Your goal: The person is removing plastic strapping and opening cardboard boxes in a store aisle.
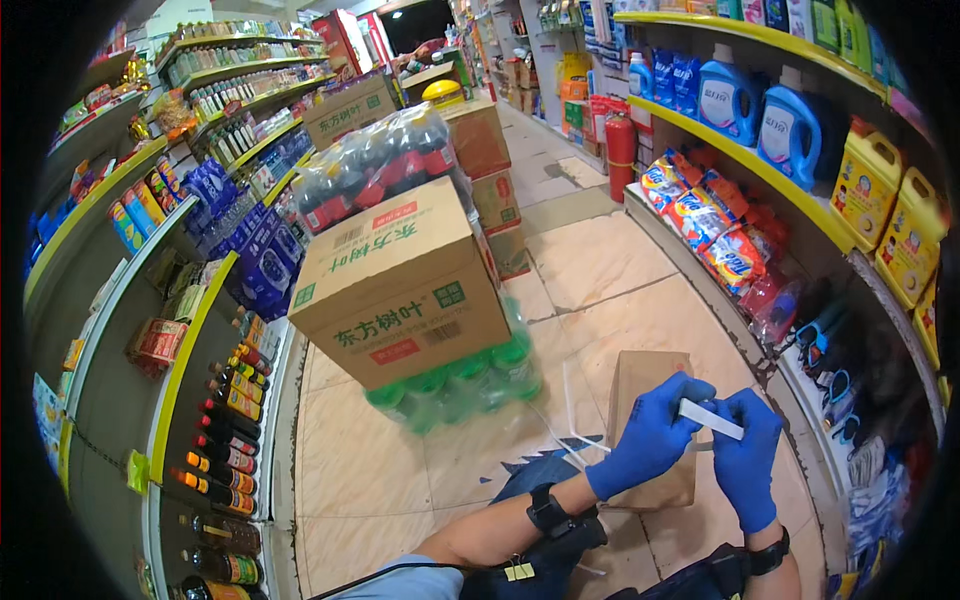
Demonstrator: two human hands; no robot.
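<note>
Both hands wear blue gloves. Between the fingers of my left hand (654, 431) and my right hand (748, 457) runs a short, flat white strip (711, 419), probably plastic packing strap. Each hand pinches it near one end. Below them a brown cardboard box (630, 480) stands on the floor, partly hidden by the gloves and left forearm. Loose white strapping (570, 409) trails on the floor left of this box; I cannot tell whether it joins the strip.
A large carton (397, 292) rests on shrink-wrapped green-capped bottles (465, 386), with packed dark drink bottles (367, 176) behind. Shelves of sauce bottles (232, 450) line the left. On the right are detergent bags (697, 214), blue jugs (784, 131) and a fire extinguisher (620, 154).
</note>
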